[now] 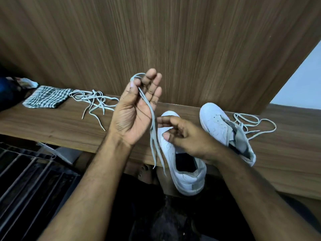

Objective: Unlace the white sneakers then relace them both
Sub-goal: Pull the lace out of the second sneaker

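— Head view, left hand (137, 108)?
— Raised palm-up, fingers curled round a doubled lace (153, 122); both ends dangling straight down past the shelf (52, 126) edge.
— Right hand (182, 134)?
— Curled over the near sneaker (187, 173), fingertips at its front; grip unclear.
— Pointing where?
— Toe toward the wall, heel overhanging. Far sneaker (224, 129) likewise lengthwise, loose lace (255, 124) beside it. Another lace (93, 100) left, near a checked cloth (46, 99).

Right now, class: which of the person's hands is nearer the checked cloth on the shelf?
Left. The left hand, holding a lace, is right of the checked cloth; the right hand lies farther right, over a sneaker.
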`<state>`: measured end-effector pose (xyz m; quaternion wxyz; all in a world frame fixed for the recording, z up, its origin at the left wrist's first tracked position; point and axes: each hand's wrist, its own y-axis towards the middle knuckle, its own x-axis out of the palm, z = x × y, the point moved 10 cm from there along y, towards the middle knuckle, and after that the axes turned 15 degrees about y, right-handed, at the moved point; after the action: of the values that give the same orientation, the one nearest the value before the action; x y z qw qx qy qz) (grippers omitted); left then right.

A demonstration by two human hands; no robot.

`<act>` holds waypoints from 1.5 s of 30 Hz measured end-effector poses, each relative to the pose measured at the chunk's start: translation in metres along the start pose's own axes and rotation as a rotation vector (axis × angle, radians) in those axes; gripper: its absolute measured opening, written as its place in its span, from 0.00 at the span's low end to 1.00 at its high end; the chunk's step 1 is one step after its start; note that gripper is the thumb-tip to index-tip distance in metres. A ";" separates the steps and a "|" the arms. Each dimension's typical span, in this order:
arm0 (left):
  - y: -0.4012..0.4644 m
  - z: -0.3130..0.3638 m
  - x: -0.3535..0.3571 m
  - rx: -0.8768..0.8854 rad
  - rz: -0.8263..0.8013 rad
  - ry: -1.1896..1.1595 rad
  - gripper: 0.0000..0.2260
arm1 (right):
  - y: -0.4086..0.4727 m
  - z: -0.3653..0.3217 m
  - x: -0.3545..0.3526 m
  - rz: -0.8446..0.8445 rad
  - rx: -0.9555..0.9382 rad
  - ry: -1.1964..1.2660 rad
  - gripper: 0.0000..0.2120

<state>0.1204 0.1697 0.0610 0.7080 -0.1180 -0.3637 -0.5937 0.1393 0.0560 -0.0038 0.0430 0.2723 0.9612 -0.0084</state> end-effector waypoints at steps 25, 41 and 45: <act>-0.029 -0.056 0.007 -0.569 -0.238 0.474 0.14 | 0.000 -0.026 -0.024 0.302 -0.237 0.213 0.14; -0.015 -0.041 -0.034 -0.349 -0.111 1.276 0.11 | -0.027 0.012 -0.100 0.875 -0.011 0.548 0.14; -0.016 -0.041 -0.043 -0.338 -0.066 1.414 0.07 | -0.026 0.007 -0.098 0.846 -0.052 0.497 0.14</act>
<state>0.1194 0.1738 -0.0002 0.7277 0.1972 0.2743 -0.5969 0.2091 -0.0170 -0.0025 -0.1811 0.6315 0.7474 0.0989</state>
